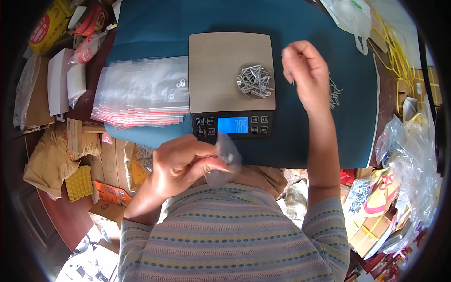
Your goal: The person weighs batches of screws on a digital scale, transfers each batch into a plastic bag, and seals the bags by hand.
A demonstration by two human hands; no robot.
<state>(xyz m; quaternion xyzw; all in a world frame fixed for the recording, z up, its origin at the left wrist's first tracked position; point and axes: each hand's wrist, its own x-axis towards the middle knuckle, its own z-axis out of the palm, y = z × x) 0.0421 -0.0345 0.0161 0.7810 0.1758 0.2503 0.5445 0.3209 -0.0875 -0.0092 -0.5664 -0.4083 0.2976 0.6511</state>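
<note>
Pinched in my left hand point(185, 162) is a small clear plastic bag point(228, 162), blurred, held just below the front edge of a digital scale point(211, 51). The scale's lit blue display point(233, 125) shows digits that look like 78.5. On the weighing plate, toward its right, a round clear dish point(254, 95) is heaped with silver screws point(255, 80). My right hand point(305, 70) hovers right of the scale with its fingers curled together; whatever they hold is too small to make out. Partly behind that wrist lies a loose pile of screws point(335, 92).
Overlapping clear zip bags point(141, 94) with red strips lie left of the scale on the dark green cloth point(155, 28). Small round pieces point(181, 83) sit on them. A white plastic bag point(350, 19) is at the back right. Boxes and packaging crowd both sides.
</note>
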